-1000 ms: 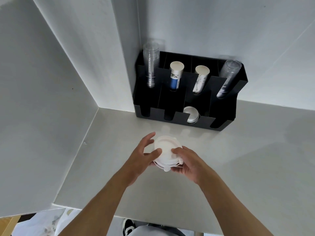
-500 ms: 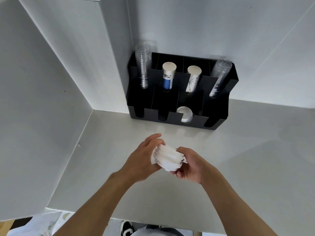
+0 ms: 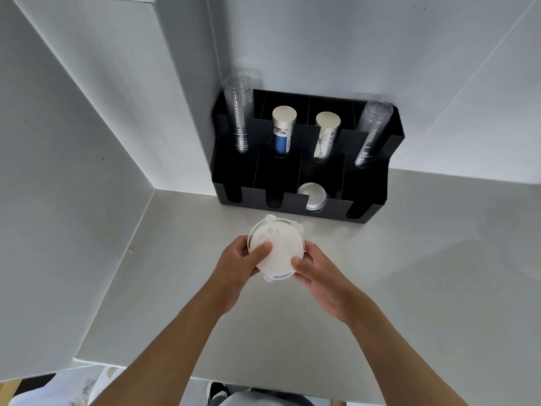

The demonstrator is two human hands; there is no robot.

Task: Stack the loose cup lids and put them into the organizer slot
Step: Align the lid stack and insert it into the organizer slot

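left hand [image 3: 234, 266] + right hand [image 3: 319, 275] | clasp round white plastic lids [image 3: 276, 250]

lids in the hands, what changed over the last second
Half a second ago the white lids were tipped on edge and fanned apart; now both hands, left hand and right hand, hold them flat again, gathered closer. The black organizer and its cups are unchanged.

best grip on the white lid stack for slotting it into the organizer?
Probably by the rim, from opposite sides, as the left hand and right hand hold the lid stack now. The discs are flat and thin, with uneven edges, so side pressure should keep them aligned.
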